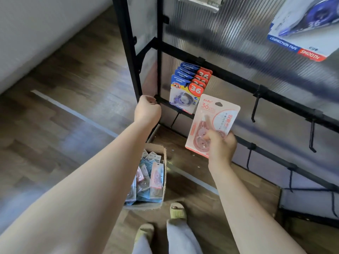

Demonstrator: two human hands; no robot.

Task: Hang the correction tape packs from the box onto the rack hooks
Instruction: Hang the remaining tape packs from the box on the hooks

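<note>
My right hand (221,146) grips a pink correction tape pack (213,121) by its lower edge and holds it upright in front of the black rack (236,79). Several blue packs (189,88) hang on a hook just left of it. My left hand (147,111) curls around the rack's black frame at its lower left corner. Bare black hooks (255,107) stick out to the right of the pink pack. On the floor below stands an open cardboard box (164,162) holding several pink and blue packs (146,182).
A larger blue correction tape pack (304,28) hangs at the top right of the rack. More hooks (311,134) line the lower bars. My feet in green slippers (177,210) stand on the wooden floor beside the box. A pale wall runs along the left.
</note>
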